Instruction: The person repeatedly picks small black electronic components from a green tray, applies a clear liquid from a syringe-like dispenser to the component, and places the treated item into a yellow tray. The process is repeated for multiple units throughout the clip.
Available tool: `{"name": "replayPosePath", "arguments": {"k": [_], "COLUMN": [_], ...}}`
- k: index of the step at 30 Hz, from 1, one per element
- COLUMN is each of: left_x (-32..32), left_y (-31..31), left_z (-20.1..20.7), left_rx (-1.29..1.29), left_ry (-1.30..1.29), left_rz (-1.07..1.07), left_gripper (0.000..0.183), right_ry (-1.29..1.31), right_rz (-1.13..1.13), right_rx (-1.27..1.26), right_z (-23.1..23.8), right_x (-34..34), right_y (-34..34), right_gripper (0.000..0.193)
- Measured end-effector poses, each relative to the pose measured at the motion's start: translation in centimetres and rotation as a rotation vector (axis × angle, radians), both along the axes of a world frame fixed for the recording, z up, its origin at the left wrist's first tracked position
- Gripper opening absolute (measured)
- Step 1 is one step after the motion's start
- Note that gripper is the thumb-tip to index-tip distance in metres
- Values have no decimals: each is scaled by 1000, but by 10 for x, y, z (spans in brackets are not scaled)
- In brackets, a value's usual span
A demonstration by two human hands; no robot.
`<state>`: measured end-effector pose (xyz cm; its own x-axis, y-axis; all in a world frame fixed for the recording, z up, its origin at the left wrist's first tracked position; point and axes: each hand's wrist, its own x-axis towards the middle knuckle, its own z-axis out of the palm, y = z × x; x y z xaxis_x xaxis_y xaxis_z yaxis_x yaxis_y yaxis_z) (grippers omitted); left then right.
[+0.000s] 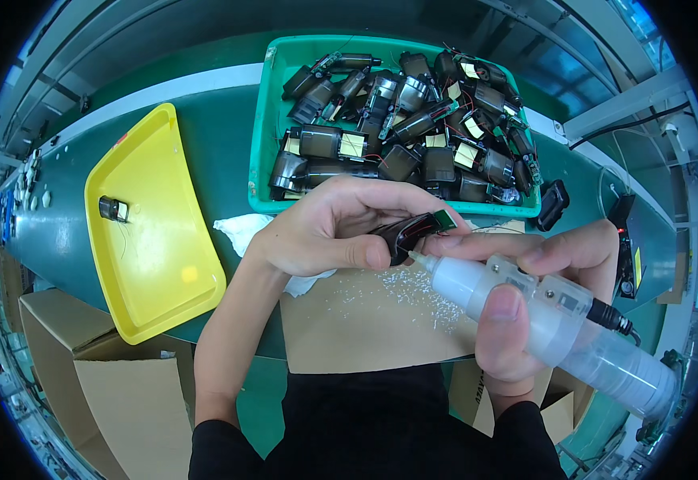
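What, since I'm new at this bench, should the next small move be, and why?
Probably ease the nozzle tip of the translucent syringe-shaped tool slightly along the edge of the glossy dark housing: the tip sits right at that edge, and the left hand steadies the housing. Contact itself is hard to tell.

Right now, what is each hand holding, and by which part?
The left hand holds a dark plastic part, thumb at its left end, fingers mostly behind. The right hand grips a corded white tool around its body, behind the tip.
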<state>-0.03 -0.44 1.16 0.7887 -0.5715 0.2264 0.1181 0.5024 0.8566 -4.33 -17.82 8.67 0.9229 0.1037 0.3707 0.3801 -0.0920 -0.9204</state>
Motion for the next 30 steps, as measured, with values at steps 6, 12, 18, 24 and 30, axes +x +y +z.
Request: {"name": "replayPosePath", "arguments": {"k": [6,12,18,24,30], "left_x": [-2,3,4,3,3], "left_y": [0,6,5,5,5], "left_z": [5,-4,-3,-3,-2], "left_rx": [-35,-65,-59,-7,-43], "left_ry": [39,-106,-134,-135,-140], "left_rz": [-31,-128,-130,-99,-123], "left_gripper": [74,65,65,66,67], "right_ry": [-1,-3,3,-21,17], "right_rz": [-4,38,44,50,42], "right_rx": [-36,-32,-72,-70,-48], "right_z": [3,4,7,5,5], "right_x": [-3,-3,-5,-4,-5], "right_y": [0,-2,-4,-3,-3], "right_gripper": [48,47,45,45,45]}}
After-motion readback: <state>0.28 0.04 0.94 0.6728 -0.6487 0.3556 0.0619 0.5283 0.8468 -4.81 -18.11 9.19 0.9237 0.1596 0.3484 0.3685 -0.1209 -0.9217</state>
